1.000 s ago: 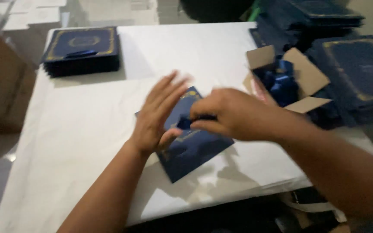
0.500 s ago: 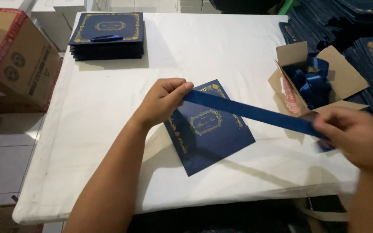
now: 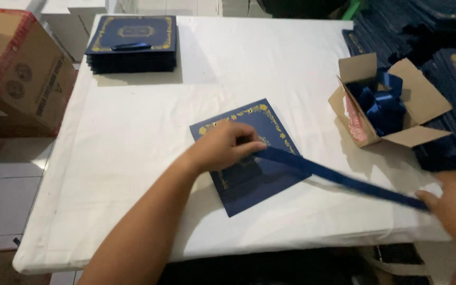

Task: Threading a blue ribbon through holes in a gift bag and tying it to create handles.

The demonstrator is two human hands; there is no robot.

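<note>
Hands stretched a blue ribbon (image 3: 339, 177) taut: my left hand (image 3: 222, 148) pinched one end over the folder (image 3: 249, 158), my right hand (image 3: 455, 203) pinched the other, above the desk (image 3: 133, 158).

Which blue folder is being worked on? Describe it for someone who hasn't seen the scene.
On the white table, look near the front centre, not at the stack in the far left corner. The folder lies alone, flat and tilted, under the left hand, with a blue ribbon stretched across it.
</note>
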